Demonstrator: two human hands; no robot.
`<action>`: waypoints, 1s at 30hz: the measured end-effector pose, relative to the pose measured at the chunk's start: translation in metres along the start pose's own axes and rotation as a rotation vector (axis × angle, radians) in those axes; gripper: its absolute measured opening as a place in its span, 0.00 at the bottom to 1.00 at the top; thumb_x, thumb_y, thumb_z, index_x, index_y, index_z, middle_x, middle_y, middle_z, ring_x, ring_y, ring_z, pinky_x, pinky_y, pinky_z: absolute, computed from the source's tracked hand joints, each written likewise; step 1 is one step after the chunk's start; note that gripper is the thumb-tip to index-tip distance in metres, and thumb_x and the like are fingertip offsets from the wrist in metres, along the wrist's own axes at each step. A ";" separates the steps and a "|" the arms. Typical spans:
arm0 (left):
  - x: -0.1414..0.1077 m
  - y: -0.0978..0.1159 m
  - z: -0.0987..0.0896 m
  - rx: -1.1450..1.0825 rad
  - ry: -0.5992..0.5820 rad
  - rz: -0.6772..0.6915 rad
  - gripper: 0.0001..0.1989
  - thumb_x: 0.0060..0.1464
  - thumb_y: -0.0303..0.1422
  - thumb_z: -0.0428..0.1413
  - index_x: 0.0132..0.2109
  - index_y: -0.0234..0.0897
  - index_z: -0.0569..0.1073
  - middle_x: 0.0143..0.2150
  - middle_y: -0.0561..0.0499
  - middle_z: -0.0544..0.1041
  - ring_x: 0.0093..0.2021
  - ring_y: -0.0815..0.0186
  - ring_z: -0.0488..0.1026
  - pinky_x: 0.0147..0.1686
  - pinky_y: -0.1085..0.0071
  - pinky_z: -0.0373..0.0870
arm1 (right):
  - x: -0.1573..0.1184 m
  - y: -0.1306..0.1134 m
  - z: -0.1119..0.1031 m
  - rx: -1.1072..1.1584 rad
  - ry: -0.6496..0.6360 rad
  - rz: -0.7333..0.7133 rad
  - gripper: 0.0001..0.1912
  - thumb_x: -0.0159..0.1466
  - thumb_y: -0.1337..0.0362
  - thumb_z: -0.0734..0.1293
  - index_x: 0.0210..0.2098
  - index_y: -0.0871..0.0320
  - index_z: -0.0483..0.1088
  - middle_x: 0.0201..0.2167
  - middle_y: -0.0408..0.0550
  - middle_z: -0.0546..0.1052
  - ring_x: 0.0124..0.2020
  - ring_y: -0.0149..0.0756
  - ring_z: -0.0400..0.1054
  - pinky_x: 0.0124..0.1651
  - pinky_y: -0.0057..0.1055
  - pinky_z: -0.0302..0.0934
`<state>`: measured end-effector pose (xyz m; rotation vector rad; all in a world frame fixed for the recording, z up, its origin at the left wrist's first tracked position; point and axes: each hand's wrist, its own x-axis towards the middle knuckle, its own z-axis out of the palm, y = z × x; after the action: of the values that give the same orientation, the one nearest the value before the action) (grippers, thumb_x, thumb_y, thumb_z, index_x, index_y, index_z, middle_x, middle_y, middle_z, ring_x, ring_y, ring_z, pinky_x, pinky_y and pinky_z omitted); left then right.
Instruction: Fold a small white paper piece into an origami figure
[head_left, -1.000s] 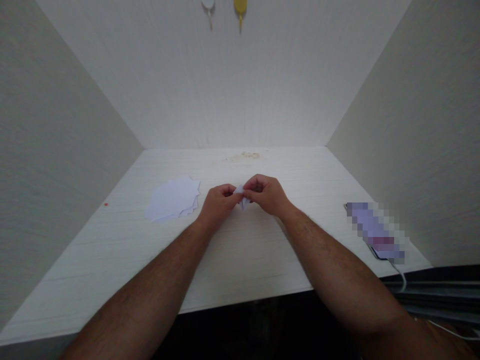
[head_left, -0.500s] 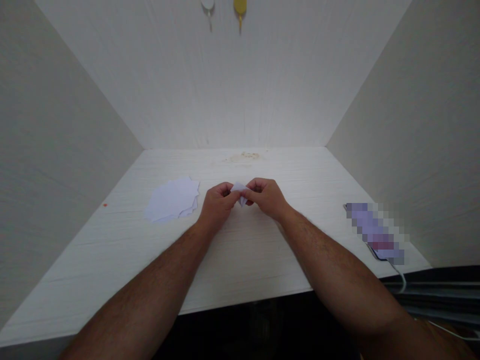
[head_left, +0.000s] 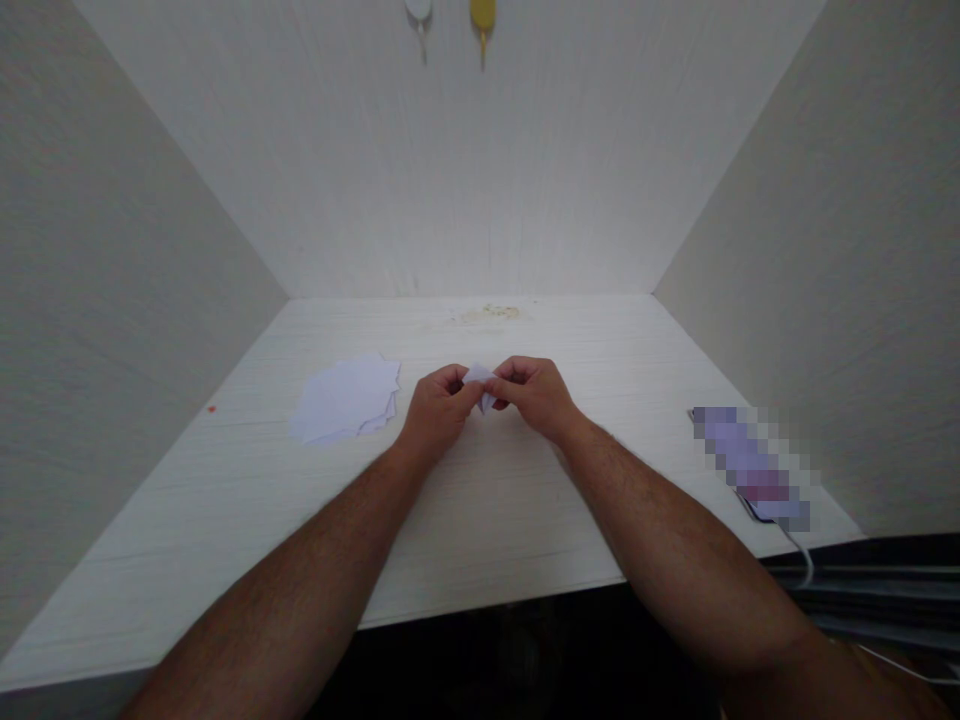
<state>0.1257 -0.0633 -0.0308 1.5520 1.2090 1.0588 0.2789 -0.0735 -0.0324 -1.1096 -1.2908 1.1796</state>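
Note:
Both hands meet over the middle of the white table (head_left: pixel 480 530), pinching a small folded piece of white paper (head_left: pixel 478 374) between them. My left hand (head_left: pixel 441 408) is closed on its left side, thumb pressed on the paper near the centre. From the right, my right hand (head_left: pixel 536 392) grips it with thumb and fingers, the two thumb tips almost touching. The paper's upper corner and a lower point show; the rest is hidden by my fingers. To the left of my left hand lies a loose stack of white paper sheets (head_left: pixel 346 398).
A phone-like device (head_left: pixel 742 465), its screen blurred out, lies at the right with a white cable (head_left: pixel 804 560) running off the table's front edge. Walls enclose the table on three sides. A white hook (head_left: pixel 418 12) and a yellow hook (head_left: pixel 483 14) hang on the back wall.

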 end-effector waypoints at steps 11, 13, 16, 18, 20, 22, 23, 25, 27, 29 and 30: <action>-0.003 0.005 0.001 0.000 -0.017 0.000 0.07 0.46 0.35 0.57 0.27 0.35 0.72 0.20 0.56 0.68 0.22 0.72 0.61 0.23 0.74 0.56 | 0.001 0.000 -0.001 0.041 0.007 0.036 0.09 0.50 0.61 0.72 0.22 0.59 0.71 0.18 0.40 0.73 0.20 0.26 0.66 0.26 0.26 0.62; -0.002 0.005 0.001 0.016 -0.013 -0.003 0.07 0.47 0.35 0.57 0.27 0.35 0.72 0.20 0.56 0.68 0.21 0.72 0.61 0.23 0.74 0.56 | 0.001 0.000 -0.002 0.033 0.005 0.035 0.09 0.50 0.61 0.72 0.22 0.59 0.71 0.18 0.40 0.73 0.20 0.26 0.66 0.26 0.26 0.63; -0.002 0.004 0.000 0.025 -0.009 -0.008 0.08 0.47 0.36 0.58 0.27 0.35 0.72 0.20 0.56 0.68 0.21 0.72 0.61 0.22 0.74 0.56 | 0.001 -0.001 -0.002 0.025 0.006 0.025 0.10 0.50 0.60 0.73 0.22 0.59 0.71 0.18 0.41 0.73 0.20 0.26 0.66 0.26 0.26 0.62; -0.001 0.003 0.000 0.021 -0.012 -0.001 0.08 0.47 0.36 0.58 0.27 0.35 0.72 0.20 0.57 0.68 0.21 0.72 0.61 0.22 0.74 0.56 | 0.001 -0.001 -0.002 0.027 0.007 0.025 0.10 0.50 0.60 0.73 0.21 0.59 0.70 0.18 0.41 0.73 0.20 0.27 0.66 0.25 0.26 0.62; 0.000 0.002 -0.001 0.020 -0.021 0.005 0.08 0.46 0.36 0.59 0.27 0.35 0.72 0.20 0.57 0.68 0.21 0.73 0.61 0.22 0.74 0.56 | 0.001 -0.001 -0.003 0.037 0.002 0.028 0.10 0.49 0.60 0.73 0.21 0.59 0.70 0.18 0.41 0.73 0.20 0.26 0.66 0.25 0.26 0.63; 0.000 0.002 -0.001 0.023 -0.028 0.007 0.08 0.46 0.36 0.59 0.27 0.35 0.72 0.20 0.57 0.68 0.21 0.73 0.60 0.22 0.74 0.55 | 0.001 -0.001 -0.003 0.044 -0.004 0.031 0.10 0.49 0.61 0.73 0.21 0.60 0.71 0.18 0.41 0.73 0.19 0.26 0.66 0.25 0.26 0.63; -0.001 0.003 -0.001 0.029 -0.024 0.006 0.08 0.46 0.35 0.59 0.27 0.35 0.72 0.20 0.57 0.68 0.21 0.73 0.60 0.22 0.75 0.55 | 0.001 -0.001 -0.003 0.044 -0.005 0.032 0.10 0.49 0.61 0.73 0.22 0.60 0.71 0.18 0.41 0.74 0.19 0.26 0.66 0.25 0.26 0.63; -0.001 0.004 -0.001 0.038 0.005 0.007 0.08 0.45 0.35 0.59 0.26 0.35 0.72 0.20 0.57 0.68 0.21 0.73 0.60 0.22 0.75 0.55 | 0.001 -0.001 -0.003 0.028 -0.012 0.038 0.11 0.50 0.59 0.73 0.23 0.60 0.71 0.19 0.42 0.74 0.20 0.27 0.67 0.25 0.26 0.63; -0.002 0.005 -0.001 0.042 0.040 0.008 0.07 0.45 0.34 0.59 0.26 0.35 0.72 0.19 0.58 0.67 0.21 0.73 0.59 0.22 0.75 0.54 | 0.000 0.000 -0.002 -0.006 -0.025 0.050 0.12 0.51 0.57 0.73 0.24 0.60 0.71 0.19 0.42 0.74 0.20 0.27 0.67 0.25 0.25 0.63; -0.001 0.005 -0.001 0.037 0.052 0.008 0.07 0.45 0.34 0.58 0.25 0.35 0.71 0.19 0.58 0.67 0.20 0.73 0.58 0.22 0.75 0.54 | -0.001 0.000 -0.001 -0.044 -0.041 0.063 0.13 0.53 0.56 0.73 0.24 0.60 0.71 0.19 0.43 0.74 0.20 0.27 0.68 0.25 0.25 0.62; -0.001 0.005 0.000 0.031 0.050 0.008 0.07 0.45 0.33 0.58 0.25 0.35 0.71 0.19 0.58 0.67 0.21 0.73 0.58 0.22 0.75 0.54 | -0.001 0.000 -0.001 -0.060 -0.047 0.067 0.14 0.53 0.56 0.72 0.24 0.60 0.70 0.19 0.43 0.74 0.20 0.27 0.68 0.25 0.25 0.62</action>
<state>0.1263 -0.0652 -0.0261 1.5632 1.2597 1.0940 0.2801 -0.0744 -0.0330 -1.1828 -1.3410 1.2300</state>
